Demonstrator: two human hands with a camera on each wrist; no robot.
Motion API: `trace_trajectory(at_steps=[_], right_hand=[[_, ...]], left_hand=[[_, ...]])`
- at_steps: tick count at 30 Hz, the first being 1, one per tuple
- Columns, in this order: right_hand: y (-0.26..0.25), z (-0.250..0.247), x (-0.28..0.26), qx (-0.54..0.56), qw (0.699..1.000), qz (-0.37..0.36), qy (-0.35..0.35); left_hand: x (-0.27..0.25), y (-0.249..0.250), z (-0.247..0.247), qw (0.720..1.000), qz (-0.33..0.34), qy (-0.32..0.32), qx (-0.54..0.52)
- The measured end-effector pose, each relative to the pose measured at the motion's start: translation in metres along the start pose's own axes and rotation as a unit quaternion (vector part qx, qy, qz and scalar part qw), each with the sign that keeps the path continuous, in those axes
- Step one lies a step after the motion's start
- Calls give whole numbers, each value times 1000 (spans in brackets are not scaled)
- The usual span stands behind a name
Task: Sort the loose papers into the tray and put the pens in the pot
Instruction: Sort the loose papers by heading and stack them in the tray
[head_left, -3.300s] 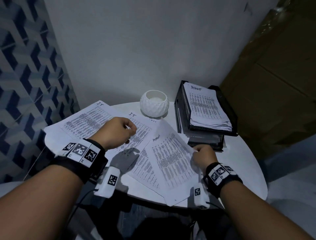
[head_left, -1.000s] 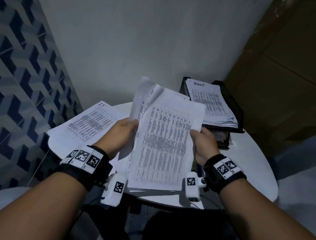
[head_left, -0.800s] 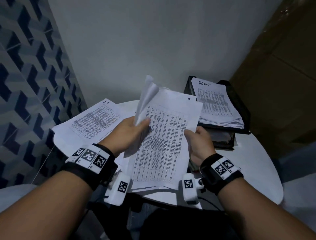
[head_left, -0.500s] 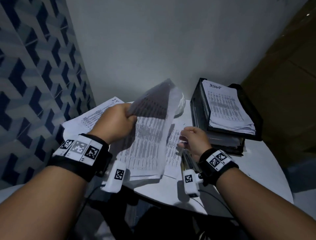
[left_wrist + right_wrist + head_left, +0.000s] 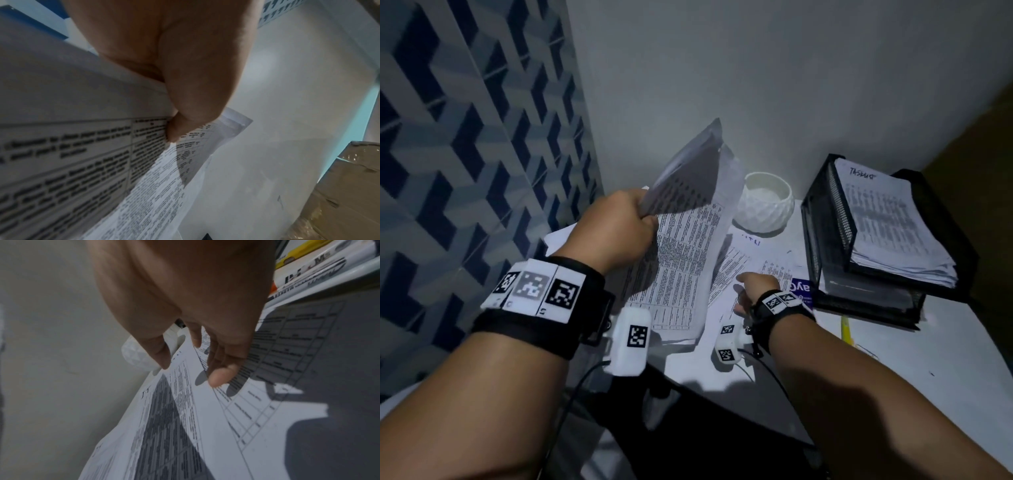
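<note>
— What's out on the round white counter (image 5: 914,370)?

— The black mesh paper tray (image 5: 825,236), stacked with printed sheets, stands to the right of the right hand (image 5: 755,291).

— And the loose papers?

— The left hand (image 5: 616,236) has its grip clamped on a sheaf of printed white sheets (image 5: 688,253), lifted and tilted. More printed sheets (image 5: 756,267) lie flat under the right hand, whose fingers (image 5: 221,378) are spread and relaxed just above them.

— The pot?

— The white faceted pot (image 5: 765,205) sits beyond the right hand. A yellow pen (image 5: 846,330) lies just right of that wrist.
</note>
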State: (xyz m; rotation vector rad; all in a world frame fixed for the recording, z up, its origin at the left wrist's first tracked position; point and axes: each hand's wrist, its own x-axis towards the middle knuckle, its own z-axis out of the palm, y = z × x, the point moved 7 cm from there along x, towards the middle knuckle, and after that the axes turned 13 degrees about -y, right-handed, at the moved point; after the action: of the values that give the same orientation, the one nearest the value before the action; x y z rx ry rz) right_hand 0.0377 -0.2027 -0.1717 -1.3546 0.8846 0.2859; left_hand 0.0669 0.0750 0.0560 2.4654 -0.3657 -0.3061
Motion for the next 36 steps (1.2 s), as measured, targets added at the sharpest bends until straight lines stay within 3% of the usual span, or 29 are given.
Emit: trace_trajectory(at_steps=[4, 9, 14, 17, 20, 24, 28, 32, 36], right_hand=[[-2, 9, 7, -25, 998, 3, 55], [-6, 20, 8, -39, 999, 18, 34], [-5, 31, 9, -167, 985, -15, 30], [3, 35, 18, -189, 981, -10, 44], [2, 35, 16, -259, 961, 5, 93], [10, 38, 20, -338, 935, 26, 108], [10, 39, 23, -357, 927, 31, 111], [9, 34, 28, -372, 923, -24, 93], [12, 35, 15, -347, 929, 22, 126]], left_hand=[[2, -5, -7, 1000, -3, 7, -8], [3, -15, -17, 999, -19, 28, -10], [5, -22, -20, 999, -33, 30, -13], [6, -23, -21, 999, -34, 35, -1], [6, -25, -22, 998, -43, 41, 12], [8, -34, -25, 997, -56, 43, 17], [9, -33, -24, 998, -55, 36, 17], [9, -28, -17, 998, -59, 23, 9], [7, -28, -12, 998, -62, 13, 19]])
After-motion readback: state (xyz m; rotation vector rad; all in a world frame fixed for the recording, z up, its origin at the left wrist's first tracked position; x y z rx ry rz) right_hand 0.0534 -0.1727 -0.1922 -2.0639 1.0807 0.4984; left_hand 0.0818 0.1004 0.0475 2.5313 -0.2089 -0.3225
